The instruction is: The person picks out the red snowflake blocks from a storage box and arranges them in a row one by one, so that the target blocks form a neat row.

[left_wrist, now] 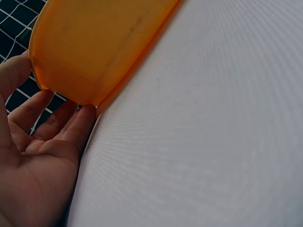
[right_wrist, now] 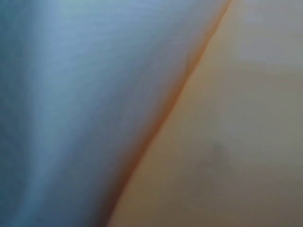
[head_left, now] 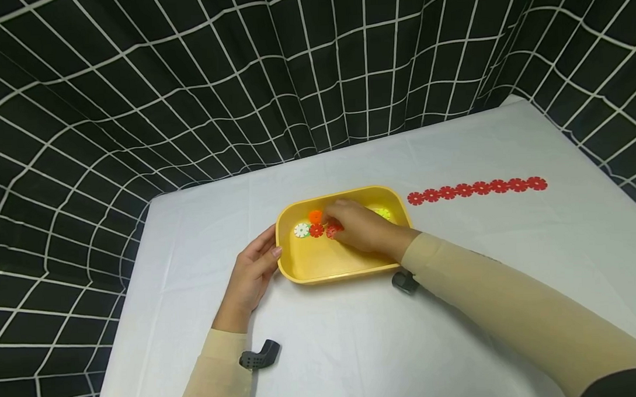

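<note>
A yellow plastic tray (head_left: pixel 320 268) with raised walls stands on the table. My left hand (head_left: pixel 253 276) grips its left end, the thumb at the rim and the fingers against the outer wall; the left wrist view shows the fingertips on the end of the tray (left_wrist: pixel 94 47). My right hand (head_left: pixel 357 225) reaches inside, its thumb and fingertips pinching a red notched disc (head_left: pixel 332 230). Left of these fingers lie another red disc (head_left: pixel 316 230), an orange disc (head_left: pixel 316 216) and a white disc (head_left: pixel 301 230). A yellow-green disc (head_left: pixel 383 213) shows beyond the right hand, partly hidden.
A row of several joined red discs (head_left: pixel 480 188) lies right of the tray on the white tablecloth (head_left: pixel 323 338). Dark cloth with a white grid (head_left: pixel 293 76) hangs behind the table and along its sides. The right wrist view is blurred, with a yellowish surface filling its right part.
</note>
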Demonstrator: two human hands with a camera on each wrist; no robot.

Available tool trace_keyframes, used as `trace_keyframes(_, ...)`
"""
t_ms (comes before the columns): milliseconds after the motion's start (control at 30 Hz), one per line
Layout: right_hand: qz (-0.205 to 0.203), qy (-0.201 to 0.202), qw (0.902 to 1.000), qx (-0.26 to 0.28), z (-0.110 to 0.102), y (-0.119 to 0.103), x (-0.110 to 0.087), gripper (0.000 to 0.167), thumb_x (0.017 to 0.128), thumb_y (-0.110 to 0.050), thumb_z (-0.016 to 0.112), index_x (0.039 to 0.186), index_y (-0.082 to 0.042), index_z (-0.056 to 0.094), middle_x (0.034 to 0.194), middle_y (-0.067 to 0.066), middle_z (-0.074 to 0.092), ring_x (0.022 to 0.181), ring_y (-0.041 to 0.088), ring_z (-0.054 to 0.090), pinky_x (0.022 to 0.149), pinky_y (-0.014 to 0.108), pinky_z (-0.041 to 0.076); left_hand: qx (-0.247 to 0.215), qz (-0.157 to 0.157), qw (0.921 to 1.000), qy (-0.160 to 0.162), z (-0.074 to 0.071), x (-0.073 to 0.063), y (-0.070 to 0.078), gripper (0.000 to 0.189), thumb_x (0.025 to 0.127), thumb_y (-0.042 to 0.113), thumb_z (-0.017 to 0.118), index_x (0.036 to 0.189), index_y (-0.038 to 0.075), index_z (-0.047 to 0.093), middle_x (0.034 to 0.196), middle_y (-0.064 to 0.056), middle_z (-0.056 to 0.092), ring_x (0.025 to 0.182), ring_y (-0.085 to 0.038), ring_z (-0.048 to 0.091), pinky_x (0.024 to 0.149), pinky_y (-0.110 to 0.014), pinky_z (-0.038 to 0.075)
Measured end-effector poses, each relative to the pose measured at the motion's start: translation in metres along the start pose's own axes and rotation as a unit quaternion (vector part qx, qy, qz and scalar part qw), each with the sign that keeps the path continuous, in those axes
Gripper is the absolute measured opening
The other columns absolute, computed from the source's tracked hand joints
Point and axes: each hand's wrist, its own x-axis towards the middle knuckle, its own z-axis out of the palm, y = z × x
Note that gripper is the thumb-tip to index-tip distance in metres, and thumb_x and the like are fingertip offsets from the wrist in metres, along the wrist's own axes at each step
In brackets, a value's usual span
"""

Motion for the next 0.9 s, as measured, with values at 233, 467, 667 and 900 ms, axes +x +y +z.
trace_keyframes(233, -0.025, 0.008, 0.9994, 0.02, -0.002, -0.002, -0.002, 0.026, 0.097, 0.005, 0.077, 0.119, -0.008, 0.072, 0.114, 0.005, 0.062, 0.109, 0.025, 0.057, 0.099, 0.034, 0.053, 0.002, 0.001, 1.0, 0.0, 0.0, 0.0, 0.001, 0.056, 0.107, 0.001, 0.065, 0.161, 0.0, 0.05, 0.162, -0.014, 0.052, 0.15, -0.03, 0.048, 0.114, -0.038, 0.048)
trace_keyframes(467, -0.044, 0.036, 0.9978, 0.033, -0.006, -0.001, -0.001, 0.013, 0.098, 0.003, 0.075, 0.104, -0.008, 0.073, 0.105, 0.002, 0.067, 0.102, 0.024, 0.06, 0.096, 0.035, 0.055, 0.003, -0.002, 1.0, 0.003, 0.0, 0.0, 0.001, 0.057, 0.106, 0.001, 0.066, 0.161, 0.0, 0.049, 0.162, -0.014, 0.052, 0.15, -0.03, 0.048, 0.114, -0.038, 0.049)
trace_keyframes(667, -0.019, 0.05, 0.9947, 0.088, -0.009, 0.0, 0.0, 0.013, 0.102, 0.001, 0.073, 0.112, -0.007, 0.074, 0.109, 0.003, 0.068, 0.103, 0.024, 0.061, 0.096, 0.035, 0.056, 0.001, 0.001, 1.0, 0.001, 0.001, 0.0, 0.001, 0.057, 0.106, 0.001, 0.066, 0.161, 0.0, 0.05, 0.162, -0.014, 0.052, 0.149, -0.03, 0.049, 0.114, -0.038, 0.048)
trace_keyframes(900, 0.002, 0.057, 0.9901, 0.128, -0.012, -0.001, -0.002, 0.015, 0.104, -0.004, 0.073, 0.119, -0.007, 0.077, 0.112, 0.003, 0.07, 0.101, 0.025, 0.061, 0.091, 0.034, 0.057, 0.004, 0.0, 1.0, 0.002, 0.0, 0.0, 0.001, 0.057, 0.107, 0.001, 0.065, 0.161, 0.0, 0.049, 0.162, -0.014, 0.052, 0.15, -0.03, 0.048, 0.114, -0.038, 0.048)
